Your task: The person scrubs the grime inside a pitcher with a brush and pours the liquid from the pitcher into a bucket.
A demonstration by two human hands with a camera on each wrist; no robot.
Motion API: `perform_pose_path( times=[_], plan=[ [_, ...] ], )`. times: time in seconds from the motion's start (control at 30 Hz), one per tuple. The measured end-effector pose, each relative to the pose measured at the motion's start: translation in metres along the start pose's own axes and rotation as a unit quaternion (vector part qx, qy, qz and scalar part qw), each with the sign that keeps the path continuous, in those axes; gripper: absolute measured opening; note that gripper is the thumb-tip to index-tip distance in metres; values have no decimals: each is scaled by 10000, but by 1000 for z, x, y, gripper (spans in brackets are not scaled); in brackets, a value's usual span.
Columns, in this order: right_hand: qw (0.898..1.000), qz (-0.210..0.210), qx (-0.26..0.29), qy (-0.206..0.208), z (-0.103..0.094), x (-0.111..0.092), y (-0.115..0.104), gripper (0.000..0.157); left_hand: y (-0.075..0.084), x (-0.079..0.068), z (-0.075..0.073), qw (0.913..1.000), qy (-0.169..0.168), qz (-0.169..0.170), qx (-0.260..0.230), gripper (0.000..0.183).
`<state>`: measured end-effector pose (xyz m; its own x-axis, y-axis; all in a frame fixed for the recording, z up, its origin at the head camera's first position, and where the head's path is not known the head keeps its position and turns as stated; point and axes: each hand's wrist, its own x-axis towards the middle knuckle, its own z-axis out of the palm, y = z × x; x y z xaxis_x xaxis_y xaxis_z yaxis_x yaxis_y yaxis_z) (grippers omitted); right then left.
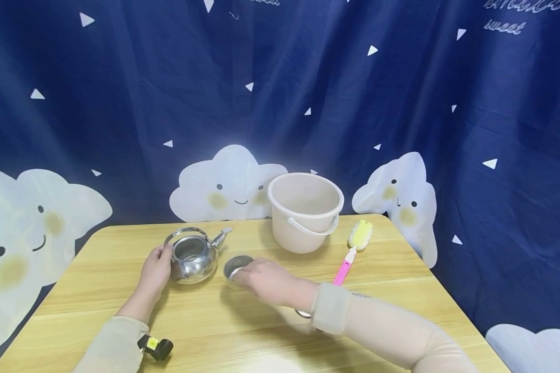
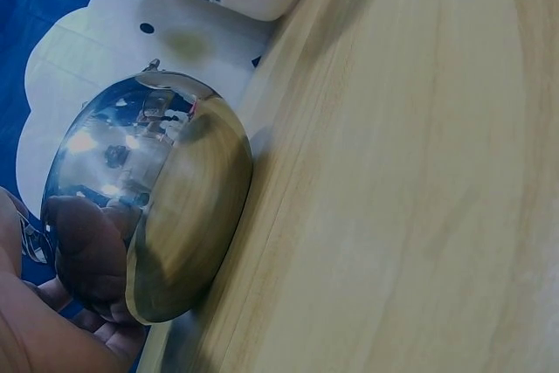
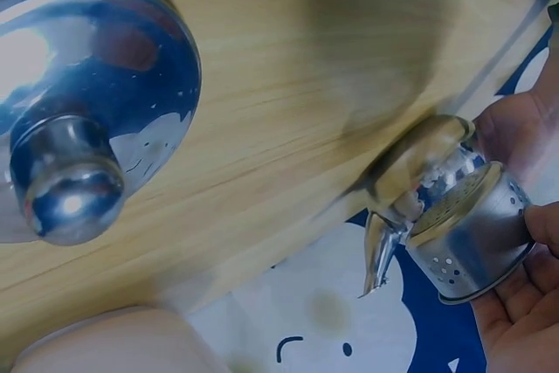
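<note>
A shiny metal kettle [image 1: 193,264] stands without its lid at the left of the table, its spout to the right. My left hand [image 1: 156,269] holds the kettle's left side near the handle base; in the left wrist view its fingers [image 2: 109,338] lie against the rounded body. Just right of the kettle, my right hand [image 1: 268,280] grips a metal strainer basket [image 3: 476,238] by its rim and side. Small holes pierce the basket's bottom and wall. It is held tilted above the table. The knobbed metal lid [image 3: 105,102] lies mostly hidden under my right forearm in the head view.
A beige bucket [image 1: 303,228] with a white handle stands at the back. To its right lies a sponge brush [image 1: 343,272] with a pink handle and yellow-white head. Behind the wooden table [image 1: 205,331] hangs a dark blue curtain [image 1: 280,77] with cloud faces.
</note>
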<state>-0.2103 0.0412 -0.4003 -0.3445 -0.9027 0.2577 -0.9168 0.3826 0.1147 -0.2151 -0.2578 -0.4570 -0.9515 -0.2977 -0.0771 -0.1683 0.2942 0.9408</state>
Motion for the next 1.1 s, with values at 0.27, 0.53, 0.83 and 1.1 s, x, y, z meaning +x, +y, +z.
perform_pose_path(
  times=[0.27, 0.53, 0.83, 1.1],
  plan=[
    [9998, -138, -64, 140, 0, -10, 0, 13, -1, 0, 0, 10000, 2, 30, -31, 70],
    [9991, -214, -364, -9, 4, -18, -2, 13, -2, 1, 0, 10000, -61, 7, 20, 73],
    [9994, -259, -209, 104, 9, -27, -2, 12, -2, 0, 0, 10000, 5, 10, 23, 73],
    [9995, -285, -125, 83, 14, -34, -2, 9, 0, -1, 0, 10000, -13, -4, 22, 71]
  ],
)
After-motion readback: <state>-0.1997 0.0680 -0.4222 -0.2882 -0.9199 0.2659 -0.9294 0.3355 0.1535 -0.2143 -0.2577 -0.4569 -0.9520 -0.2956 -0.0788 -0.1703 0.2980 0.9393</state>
